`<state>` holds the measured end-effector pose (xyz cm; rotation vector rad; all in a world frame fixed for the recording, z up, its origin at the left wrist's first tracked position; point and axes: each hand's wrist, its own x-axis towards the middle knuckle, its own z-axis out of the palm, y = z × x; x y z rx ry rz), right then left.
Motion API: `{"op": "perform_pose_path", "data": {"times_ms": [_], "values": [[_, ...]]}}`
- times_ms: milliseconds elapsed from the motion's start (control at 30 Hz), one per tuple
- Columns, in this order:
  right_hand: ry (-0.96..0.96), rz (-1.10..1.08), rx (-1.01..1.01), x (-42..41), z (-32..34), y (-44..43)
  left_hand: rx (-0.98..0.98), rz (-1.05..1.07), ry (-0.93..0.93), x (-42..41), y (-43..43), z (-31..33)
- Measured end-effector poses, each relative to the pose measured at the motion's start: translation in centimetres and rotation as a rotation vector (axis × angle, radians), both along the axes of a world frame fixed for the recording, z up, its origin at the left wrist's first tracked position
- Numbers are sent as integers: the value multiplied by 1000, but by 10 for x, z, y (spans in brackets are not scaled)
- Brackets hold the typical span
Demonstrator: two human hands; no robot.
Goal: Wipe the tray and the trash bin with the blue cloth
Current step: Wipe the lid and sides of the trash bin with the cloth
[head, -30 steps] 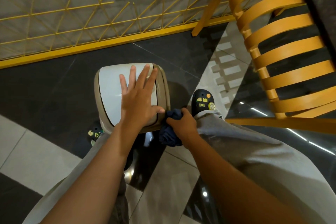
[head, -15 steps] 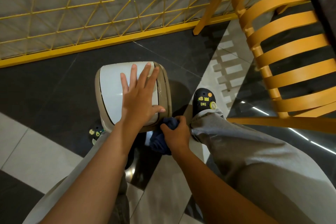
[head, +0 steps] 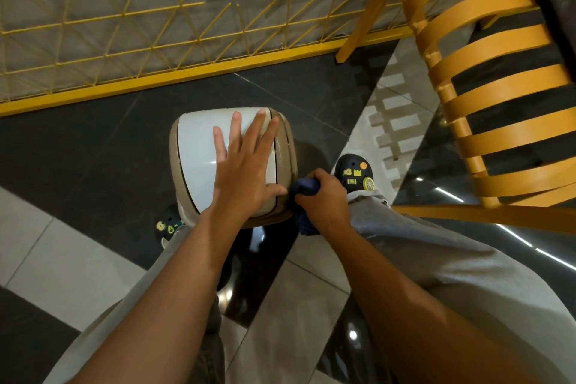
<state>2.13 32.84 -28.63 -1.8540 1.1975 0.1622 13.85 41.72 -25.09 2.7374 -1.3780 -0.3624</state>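
I had the left hand laid flat, fingers straight and spread, on the white lid of the trash bin, palm towards the near right corner and fingertips reaching the far edge. It held nothing; I judged it was only pressing down to steady the bin. The bin stood on the floor right under that hand. Its top ran slightly longer away from the body than across.

Just right of the left thumb, the blue cloth was bunched against the bin's beige right side, at the near corner. The right hand had its fingers curled round the cloth, with a tail of it hanging below the fist. The bin's right wall lay directly left of that hand and touched the cloth, so the right hand was the nearer one for wiping that side.

I judged the next stroke had to run along that wall, away from the body or downward, while the left hand kept the bin from sliding. How much of the wall was already wiped I could not tell. I saw no tray. A yellow slatted chair stood well to the right of the right hand.
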Motion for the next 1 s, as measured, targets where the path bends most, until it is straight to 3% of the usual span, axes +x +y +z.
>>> {"op": "perform_pose_path", "data": {"times_ms": [333,700,1000], "values": [[19,166,-73,27,4,-29,-7,8,34,0,-1,1],[116,-78,214,-12,6,22,-13,27,98,-2,-1,7],[71,91,-7,-3,6,7,-31,-5,95,0,0,7]]}}
